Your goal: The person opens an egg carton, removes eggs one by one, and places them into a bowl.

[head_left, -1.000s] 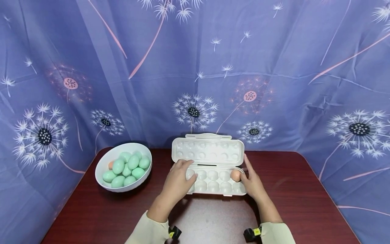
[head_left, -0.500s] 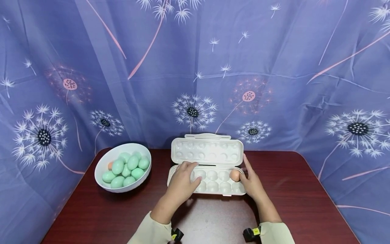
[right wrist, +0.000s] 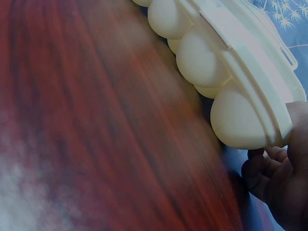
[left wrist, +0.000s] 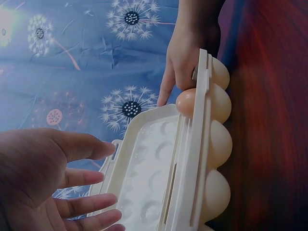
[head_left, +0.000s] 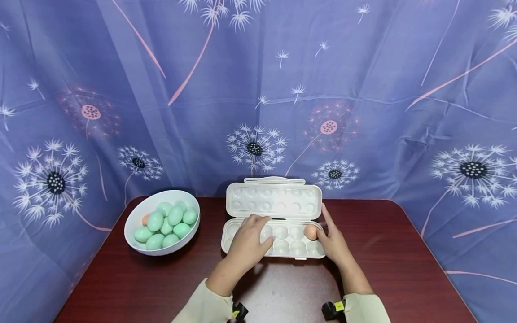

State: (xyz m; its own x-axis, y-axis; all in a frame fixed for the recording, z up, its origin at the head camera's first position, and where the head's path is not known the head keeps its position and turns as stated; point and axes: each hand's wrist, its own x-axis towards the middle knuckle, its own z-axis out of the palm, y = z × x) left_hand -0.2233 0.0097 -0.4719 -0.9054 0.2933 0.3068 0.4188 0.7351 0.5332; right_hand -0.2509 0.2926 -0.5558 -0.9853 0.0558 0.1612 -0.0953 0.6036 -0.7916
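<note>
A white plastic egg carton [head_left: 297, 249] lies with its lid [head_left: 278, 199] raised toward the curtain. One brown egg [head_left: 310, 232] sits in the back-row cup at the right end. My left hand [head_left: 247, 242] is over the carton's left part, its fingers spread and holding nothing; in the left wrist view the fingers [left wrist: 82, 204] overlap the lid. At the right end, my right hand [head_left: 334, 244] grips the carton's edge, thumb over the rim by the egg and index finger stretched along the lid. Seen from the right wrist, other fingers [right wrist: 269, 171] curl below the rim.
On the left of the dark red table [head_left: 404, 260] stands a white bowl [head_left: 161, 252] with several green eggs [head_left: 175, 215] and an orange-brown egg [head_left: 146, 220]. A blue dandelion-print curtain [head_left: 194, 148] hangs behind the table.
My left hand has moved to the right across the carton, uncovering its left end. The right hand, the brown egg and the carton keep their places.
</note>
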